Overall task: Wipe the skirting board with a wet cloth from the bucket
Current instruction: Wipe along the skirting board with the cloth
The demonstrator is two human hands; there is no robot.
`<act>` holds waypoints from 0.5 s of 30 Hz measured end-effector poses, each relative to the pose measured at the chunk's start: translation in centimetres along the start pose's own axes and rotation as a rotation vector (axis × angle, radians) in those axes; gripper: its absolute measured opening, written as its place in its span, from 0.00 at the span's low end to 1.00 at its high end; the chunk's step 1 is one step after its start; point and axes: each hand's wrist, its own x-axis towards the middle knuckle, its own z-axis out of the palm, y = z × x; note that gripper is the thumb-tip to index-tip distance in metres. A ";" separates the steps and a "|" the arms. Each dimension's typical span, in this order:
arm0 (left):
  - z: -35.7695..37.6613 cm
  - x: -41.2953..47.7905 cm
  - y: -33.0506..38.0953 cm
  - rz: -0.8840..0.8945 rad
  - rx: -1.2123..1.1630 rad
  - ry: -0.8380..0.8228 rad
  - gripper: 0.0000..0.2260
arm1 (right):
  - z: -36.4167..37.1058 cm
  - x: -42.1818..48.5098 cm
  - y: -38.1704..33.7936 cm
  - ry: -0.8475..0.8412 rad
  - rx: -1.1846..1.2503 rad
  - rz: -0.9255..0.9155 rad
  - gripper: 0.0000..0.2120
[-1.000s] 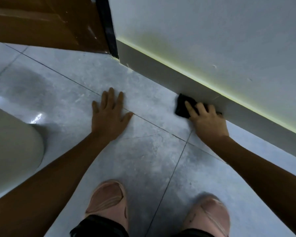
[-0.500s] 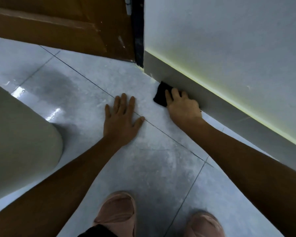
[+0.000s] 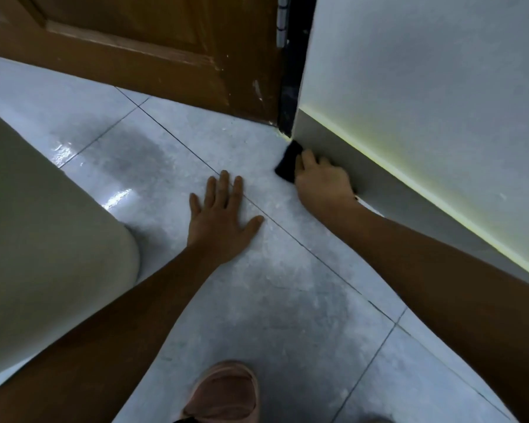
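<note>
A grey skirting board (image 3: 409,190) runs along the foot of the pale wall on the right, down to the black door frame (image 3: 290,87). My right hand (image 3: 321,178) presses a dark cloth (image 3: 289,161) against the board's far end, right beside the frame. Only the cloth's left part shows past my fingers. My left hand (image 3: 220,218) lies flat on the tiled floor, fingers spread, holding nothing. No bucket is in view.
A brown wooden door (image 3: 141,47) stands at the top, hinged at the frame. A large pale rounded object (image 3: 43,239) fills the left side. My shoe (image 3: 226,392) is at the bottom, on the grey tiled floor (image 3: 272,300).
My right hand has slid the cloth along the skirting board away from me, up to the door frame. My left hand has stayed flat on the floor while the view shifted.
</note>
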 end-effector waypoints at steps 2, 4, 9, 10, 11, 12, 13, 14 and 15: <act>0.0 0.1 -0.1 -0.001 0.006 -0.011 0.38 | -1.2 2.4 -1.4 -0.031 -0.028 -0.020 0.22; -0.1 0.2 -0.1 0.002 0.016 -0.036 0.38 | -1.6 3.4 -1.8 -0.039 -0.039 -0.023 0.23; -0.6 0.1 -0.6 0.034 0.011 -0.051 0.39 | 0.9 -0.7 -0.3 -0.002 0.068 0.067 0.23; -0.7 0.1 -0.7 0.046 0.006 -0.049 0.39 | 1.7 -2.2 0.2 -0.007 0.062 0.097 0.24; -0.7 0.1 -0.7 0.056 0.005 -0.051 0.39 | 2.4 -3.7 0.9 -0.016 0.039 0.121 0.24; -0.7 0.1 -0.8 0.059 0.005 -0.054 0.39 | 2.8 -4.8 1.4 -0.021 0.008 0.138 0.25; -0.7 0.1 -0.8 0.056 0.009 -0.055 0.39 | 3.0 -5.4 1.6 -0.030 -0.022 0.150 0.25; -0.7 0.1 -0.8 0.050 0.014 -0.055 0.39 | 2.8 -5.4 1.6 -0.040 -0.038 0.155 0.24; -0.6 0.1 -0.7 0.044 0.020 -0.053 0.39 | 2.4 -4.9 1.2 -0.055 -0.035 0.151 0.23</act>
